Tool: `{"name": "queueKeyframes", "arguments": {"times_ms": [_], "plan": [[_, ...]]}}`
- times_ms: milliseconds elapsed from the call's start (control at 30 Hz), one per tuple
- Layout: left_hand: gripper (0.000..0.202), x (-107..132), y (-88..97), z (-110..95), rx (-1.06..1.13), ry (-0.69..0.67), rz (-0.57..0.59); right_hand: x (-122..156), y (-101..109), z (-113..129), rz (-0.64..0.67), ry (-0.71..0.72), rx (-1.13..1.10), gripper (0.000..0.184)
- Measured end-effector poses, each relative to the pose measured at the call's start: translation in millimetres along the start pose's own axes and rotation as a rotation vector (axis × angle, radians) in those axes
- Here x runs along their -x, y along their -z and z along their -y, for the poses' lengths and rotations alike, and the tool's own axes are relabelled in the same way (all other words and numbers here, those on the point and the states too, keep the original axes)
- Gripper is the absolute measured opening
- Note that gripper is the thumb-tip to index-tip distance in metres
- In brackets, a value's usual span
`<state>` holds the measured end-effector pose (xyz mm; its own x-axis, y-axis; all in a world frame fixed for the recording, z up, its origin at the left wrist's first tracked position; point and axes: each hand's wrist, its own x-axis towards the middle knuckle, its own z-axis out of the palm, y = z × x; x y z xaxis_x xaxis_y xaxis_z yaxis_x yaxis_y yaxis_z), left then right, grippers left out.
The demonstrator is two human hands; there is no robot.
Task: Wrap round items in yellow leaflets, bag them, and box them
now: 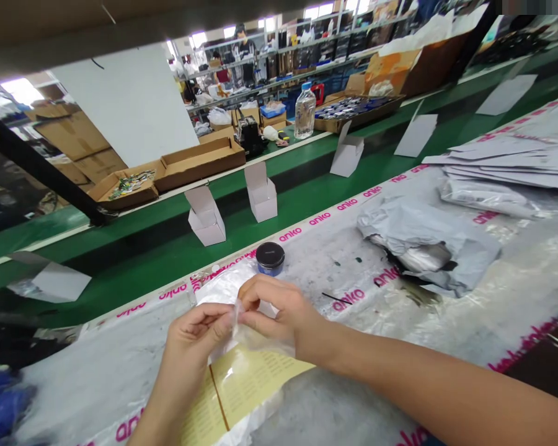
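My left hand [199, 334] and my right hand [276, 313] meet over the bench, both pinching the edge of a small clear plastic bag [242, 334]. The bag hangs between the fingertips, which are closed on its opening. Under it lies a yellow printed sheet [242, 387] with a dark line down it. A small round dark-lidded blue object [270, 257] sits just beyond my right hand. More clear film [218, 286] lies flat behind my hands.
The bench is covered in white wrap printed "anko" [316, 218]. Crumpled grey bags [423, 241] and a stack of flat grey bags [516, 162] lie to the right. White folded boxes [260, 192] stand on the green conveyor [307, 186]; a water bottle [304, 111] and cardboard trays sit beyond.
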<state>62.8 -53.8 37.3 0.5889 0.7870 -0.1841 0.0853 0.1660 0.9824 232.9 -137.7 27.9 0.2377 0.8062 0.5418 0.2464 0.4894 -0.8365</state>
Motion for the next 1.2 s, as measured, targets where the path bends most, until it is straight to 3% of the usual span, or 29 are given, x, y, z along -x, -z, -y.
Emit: {"name": "queueKeyframes", "arguments": {"times_ms": [133,300,367,567,733,867,1033,1200], "plan": [[0.025,2.0,-5.6,-7.8,0.083,-0.023,0.031,0.0,0.4,2.3,-0.065,-0.016,-0.003,0.015],[0.024,0.2,-13.9,-15.7,0.036,-0.151,0.082,-2.4,6.1,5.2,0.028,0.087,0.072,0.017],[0.017,-2.0,-16.0,-17.0,-0.007,-0.188,0.073,-3.6,8.7,5.4,0.017,0.052,0.106,0.016],[0.02,-6.7,-18.4,-30.7,0.028,-0.121,0.066,-16.2,27.6,4.6,0.005,-0.026,0.204,0.017],[0.019,-17.9,-35.5,-41.6,0.143,-0.142,0.098,-29.4,46.1,6.8,-0.034,-0.04,0.206,0.01],[0.032,-33.9,-50.2,-46.0,0.033,-0.165,0.188,-33.3,50.5,9.5,-0.095,-0.148,0.129,0.006],[0.027,-50.0,-49.6,-52.9,-0.059,-0.099,0.21,-41.0,55.7,14.2,-0.219,-0.465,-0.015,0.011],[0.034,-54.0,-53.1,-44.9,0.001,-0.089,0.244,-45.3,55.9,15.9,-0.182,-0.616,-0.113,0.008]]}}
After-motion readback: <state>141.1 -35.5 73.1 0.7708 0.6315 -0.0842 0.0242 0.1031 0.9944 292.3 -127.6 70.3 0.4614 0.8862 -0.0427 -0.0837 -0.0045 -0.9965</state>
